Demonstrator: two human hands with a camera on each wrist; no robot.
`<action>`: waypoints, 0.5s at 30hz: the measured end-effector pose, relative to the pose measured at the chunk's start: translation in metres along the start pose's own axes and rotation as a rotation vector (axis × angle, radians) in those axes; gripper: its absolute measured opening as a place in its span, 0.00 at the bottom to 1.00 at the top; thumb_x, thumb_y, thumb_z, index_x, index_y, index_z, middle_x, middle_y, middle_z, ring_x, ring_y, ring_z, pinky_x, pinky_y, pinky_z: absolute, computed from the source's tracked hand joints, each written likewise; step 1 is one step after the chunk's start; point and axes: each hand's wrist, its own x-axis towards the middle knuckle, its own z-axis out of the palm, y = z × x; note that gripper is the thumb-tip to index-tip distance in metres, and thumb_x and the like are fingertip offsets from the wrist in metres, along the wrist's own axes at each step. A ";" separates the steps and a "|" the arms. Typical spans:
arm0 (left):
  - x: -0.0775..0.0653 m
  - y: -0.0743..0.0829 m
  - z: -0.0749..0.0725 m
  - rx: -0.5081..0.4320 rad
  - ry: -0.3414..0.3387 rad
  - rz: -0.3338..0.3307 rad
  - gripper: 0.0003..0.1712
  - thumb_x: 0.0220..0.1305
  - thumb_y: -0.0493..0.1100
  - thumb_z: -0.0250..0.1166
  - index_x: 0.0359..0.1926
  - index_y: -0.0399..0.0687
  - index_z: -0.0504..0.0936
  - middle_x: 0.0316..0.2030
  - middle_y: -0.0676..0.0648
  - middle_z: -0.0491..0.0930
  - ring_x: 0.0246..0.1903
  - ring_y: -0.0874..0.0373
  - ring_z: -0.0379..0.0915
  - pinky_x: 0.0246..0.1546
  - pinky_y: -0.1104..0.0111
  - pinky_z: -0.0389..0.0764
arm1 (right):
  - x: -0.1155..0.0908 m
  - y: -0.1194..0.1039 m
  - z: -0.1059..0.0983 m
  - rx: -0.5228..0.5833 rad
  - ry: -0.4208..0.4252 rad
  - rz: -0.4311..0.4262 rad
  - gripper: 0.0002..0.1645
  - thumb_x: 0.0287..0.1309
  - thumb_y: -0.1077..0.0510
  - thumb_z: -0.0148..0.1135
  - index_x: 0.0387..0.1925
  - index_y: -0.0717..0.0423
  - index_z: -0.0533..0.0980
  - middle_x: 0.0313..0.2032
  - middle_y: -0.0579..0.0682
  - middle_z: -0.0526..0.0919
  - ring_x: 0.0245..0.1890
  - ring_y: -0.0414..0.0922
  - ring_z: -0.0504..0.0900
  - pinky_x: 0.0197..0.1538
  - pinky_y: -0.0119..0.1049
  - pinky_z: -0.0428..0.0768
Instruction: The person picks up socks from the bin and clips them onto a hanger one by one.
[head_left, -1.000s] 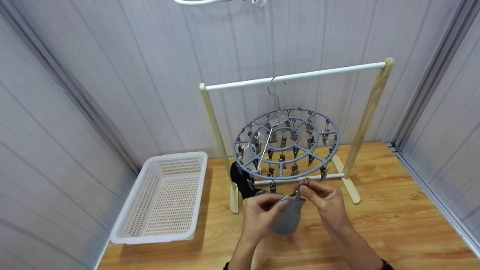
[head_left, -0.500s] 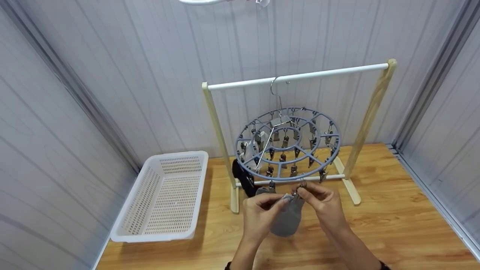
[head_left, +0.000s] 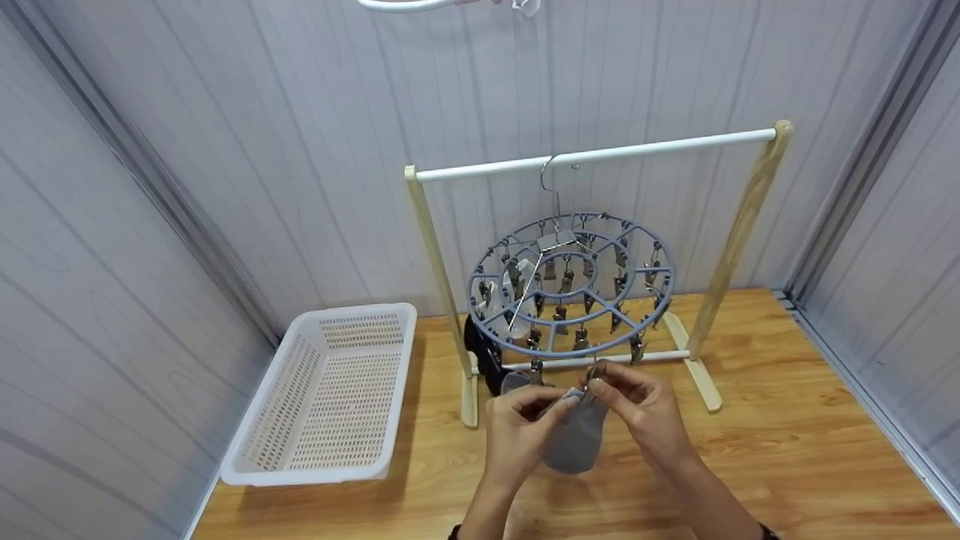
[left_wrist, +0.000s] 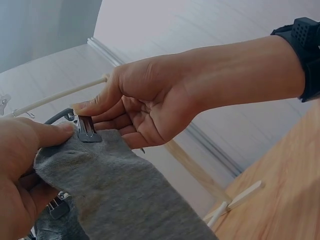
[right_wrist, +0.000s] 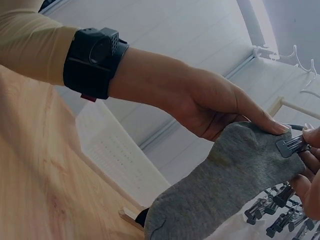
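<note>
A grey sock [left_wrist: 135,185] hangs below my hands, toe down. My left hand [head_left: 517,431] pinches its cuff between thumb and fingers. On the right, my right hand [head_left: 649,409] pinches a metal clip [left_wrist: 87,128] by its top end. In both wrist views the clip's jaws lie over the cuff edge. This clip belongs to the round blue drying hanger [head_left: 562,328], which hangs just above both hands. Behind my left hand, another grey sock [head_left: 514,381] hangs from a neighbouring clip [head_left: 536,371].
The hanger hooks over the white bar [head_left: 675,144] of a wooden stand. A black sock [head_left: 484,356] and a whitish item [head_left: 517,315] hang at its left side. Left of the stand, a white perforated basket [head_left: 401,405] sits on the wooden table [head_left: 810,435].
My right hand and the clip have shifted slightly left toward my left hand at the cuff. The hanger has swung a little to the left.
</note>
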 end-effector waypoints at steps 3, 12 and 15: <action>0.000 0.000 -0.001 0.005 -0.015 -0.034 0.06 0.66 0.43 0.76 0.42 0.48 0.93 0.35 0.51 0.91 0.29 0.57 0.87 0.32 0.64 0.88 | 0.002 0.001 0.000 -0.036 -0.012 -0.012 0.16 0.66 0.73 0.67 0.55 0.76 0.81 0.44 0.65 0.89 0.40 0.45 0.88 0.44 0.33 0.86; 0.001 0.001 -0.005 0.020 -0.073 -0.083 0.09 0.67 0.43 0.75 0.44 0.42 0.92 0.38 0.49 0.91 0.33 0.58 0.89 0.35 0.62 0.89 | 0.005 0.002 -0.001 -0.091 -0.014 -0.031 0.17 0.65 0.72 0.70 0.54 0.73 0.82 0.45 0.64 0.89 0.43 0.48 0.90 0.46 0.34 0.86; 0.002 0.001 -0.007 0.022 -0.090 -0.091 0.10 0.68 0.43 0.75 0.45 0.41 0.92 0.39 0.48 0.91 0.34 0.58 0.89 0.36 0.62 0.90 | 0.006 0.002 -0.001 -0.105 -0.007 -0.037 0.17 0.64 0.72 0.70 0.54 0.72 0.83 0.46 0.63 0.89 0.43 0.48 0.90 0.47 0.34 0.86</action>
